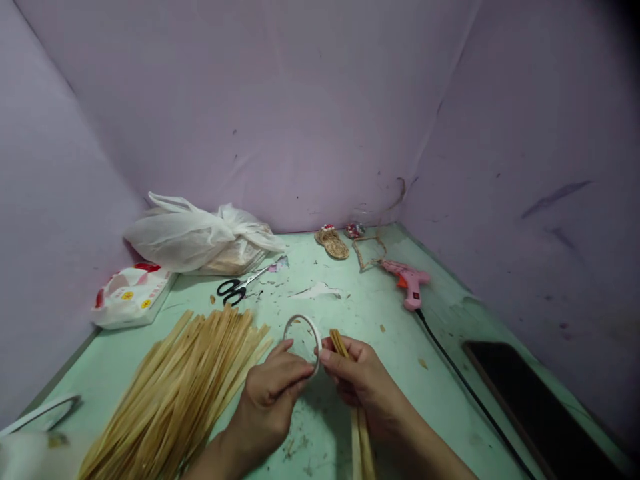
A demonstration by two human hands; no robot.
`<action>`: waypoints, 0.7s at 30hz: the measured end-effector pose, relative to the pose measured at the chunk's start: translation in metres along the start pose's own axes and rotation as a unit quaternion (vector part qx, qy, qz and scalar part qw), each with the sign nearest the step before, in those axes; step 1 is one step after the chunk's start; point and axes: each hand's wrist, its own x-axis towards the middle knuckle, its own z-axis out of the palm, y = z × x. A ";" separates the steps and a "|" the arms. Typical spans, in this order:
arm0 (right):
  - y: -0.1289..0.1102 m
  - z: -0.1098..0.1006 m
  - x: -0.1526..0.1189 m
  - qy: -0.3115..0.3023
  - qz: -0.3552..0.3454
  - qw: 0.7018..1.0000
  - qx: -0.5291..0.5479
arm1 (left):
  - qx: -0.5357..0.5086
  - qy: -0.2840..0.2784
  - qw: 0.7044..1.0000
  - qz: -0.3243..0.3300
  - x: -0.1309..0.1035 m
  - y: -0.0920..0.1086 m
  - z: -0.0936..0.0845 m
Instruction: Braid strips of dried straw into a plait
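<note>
My left hand (277, 393) is closed on a thin white ring, which looks like a narrow roll of tape (303, 319), held upright over the table. Pinched in my right hand (365, 377) are a few flat tan strips of dried straw (339, 341); their ends stick up past the fingers and their long tails hang below the palm. The right thumb tip meets the edge of the tape roll. To the left of my hands lies a large bundle of the same dried straw strips (185, 387), fanned out on the table.
Black-handled scissors (240, 288) lie behind the bundle. At the back left are a knotted white plastic bag (200, 237) and a tissue pack (133, 293). A pink glue gun (411, 283) trails a black cord. Woven straw pieces (336, 245) sit at the back; a dark phone-like slab (530, 407) lies right.
</note>
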 end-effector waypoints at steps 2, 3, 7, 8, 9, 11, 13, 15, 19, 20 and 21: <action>0.001 0.000 0.001 -0.021 -0.014 1.000 -0.018 | 0.024 0.019 0.999 0.018 -0.002 -0.005 0.002; 0.002 0.000 0.001 -0.034 -0.023 0.999 -0.028 | 0.030 0.055 0.998 0.012 -0.003 -0.007 0.002; 0.003 0.002 -0.002 -0.067 -0.044 0.996 -0.043 | 0.009 0.273 0.958 -0.090 0.000 -0.010 -0.006; 0.003 0.003 -0.003 -0.072 -0.043 0.996 -0.034 | -0.014 0.287 0.948 -0.135 0.003 -0.009 -0.009; 0.003 0.003 -0.004 -0.075 -0.041 0.996 -0.023 | -0.049 0.275 0.943 -0.181 0.005 -0.008 -0.011; 0.001 0.002 -0.005 -0.070 -0.032 0.997 -0.003 | -0.152 0.203 0.933 -0.254 0.010 -0.004 -0.012; -0.001 0.000 -0.004 -0.035 -0.017 0.999 0.012 | -0.267 0.144 0.911 -0.281 0.014 0.000 -0.011; -0.003 -0.003 -0.002 0.021 -0.011 1.000 0.020 | -0.350 0.136 0.885 -0.276 0.016 0.006 -0.009; -0.005 -0.008 0.002 0.094 -0.024 0.995 0.025 | -0.459 0.204 0.807 -0.309 0.021 0.017 -0.012; -0.005 -0.008 0.003 0.101 -0.027 0.994 0.027 | -0.480 0.220 0.781 -0.334 0.022 0.018 -0.014; -0.005 -0.007 0.003 0.107 -0.028 0.993 0.031 | -0.495 0.233 0.756 -0.360 0.024 0.020 -0.016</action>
